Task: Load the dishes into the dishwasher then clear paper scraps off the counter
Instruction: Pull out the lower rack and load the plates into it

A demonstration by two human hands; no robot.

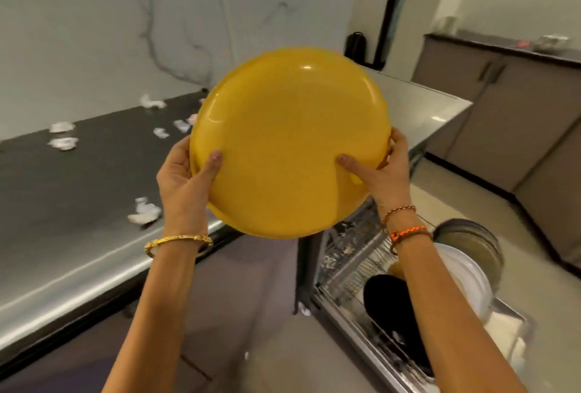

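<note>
A large yellow plate (pixel 289 141) is held up in the air in front of me, tilted toward the camera. My left hand (pixel 185 179) grips its left rim with the thumb on the face. My right hand (pixel 380 172) grips the right rim, thumb also pressed on the face. Below right, the pulled-out wire dishwasher rack (pixel 349 267) holds a black dish (pixel 386 301), a white plate (pixel 465 279) and several grey plates (pixel 471 245) standing upright. Crumpled paper scraps (pixel 143 213) lie scattered on the dark counter (pixel 78 191) to the left.
More paper scraps (pixel 63 142) lie farther back on the counter by the marble wall. A steel counter section (pixel 418 109) runs behind the plate. Grey cabinets (pixel 503 103) stand at the right across a tiled floor. A small scrap (pixel 303 311) lies on the floor by the rack.
</note>
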